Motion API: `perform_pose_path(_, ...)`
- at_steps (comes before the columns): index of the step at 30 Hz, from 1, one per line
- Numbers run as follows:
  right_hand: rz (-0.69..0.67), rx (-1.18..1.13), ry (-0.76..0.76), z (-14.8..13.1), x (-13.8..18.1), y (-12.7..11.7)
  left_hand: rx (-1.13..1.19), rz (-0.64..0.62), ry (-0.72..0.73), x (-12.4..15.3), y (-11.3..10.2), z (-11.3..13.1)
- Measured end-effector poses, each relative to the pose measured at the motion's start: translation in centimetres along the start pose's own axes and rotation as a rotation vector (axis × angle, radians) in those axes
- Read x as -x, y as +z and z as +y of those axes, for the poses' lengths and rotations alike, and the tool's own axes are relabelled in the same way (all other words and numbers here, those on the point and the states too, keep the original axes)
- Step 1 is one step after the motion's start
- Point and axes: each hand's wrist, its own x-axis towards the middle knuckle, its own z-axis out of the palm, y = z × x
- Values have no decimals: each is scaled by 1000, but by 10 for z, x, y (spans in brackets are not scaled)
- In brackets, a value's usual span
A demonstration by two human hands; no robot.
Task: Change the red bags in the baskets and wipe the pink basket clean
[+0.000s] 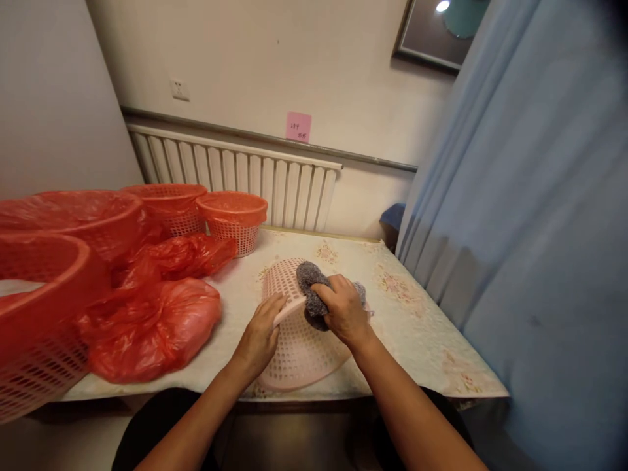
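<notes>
A pale pink perforated plastic basket lies on its side on the table, in front of me. My left hand rests on its side, fingers curled over the rim, holding it steady. My right hand is closed on a grey cloth and presses it against the basket's upper rim.
Crumpled red plastic bags lie to the left. Several orange baskets lined with red bags stand at the back left and far left. A white radiator runs behind the table. A blue curtain hangs along the right.
</notes>
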Motion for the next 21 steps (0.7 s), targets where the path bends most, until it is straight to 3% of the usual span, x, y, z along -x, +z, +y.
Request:
perform_pose_path(7,185,-247,240,36,36,23,23,54,12,16,-2,-11)
perform_pose_path(12,401,-425,565,56,82,55,10,87,36,22,-4,-16)
perform_pose_path(17,473,-597,1071,43,135,99,9,98,22,26,-6,-19)
perform_pose_path(21,475,-620,1204,21,158,122,35,124,-39,36,-8,-23)
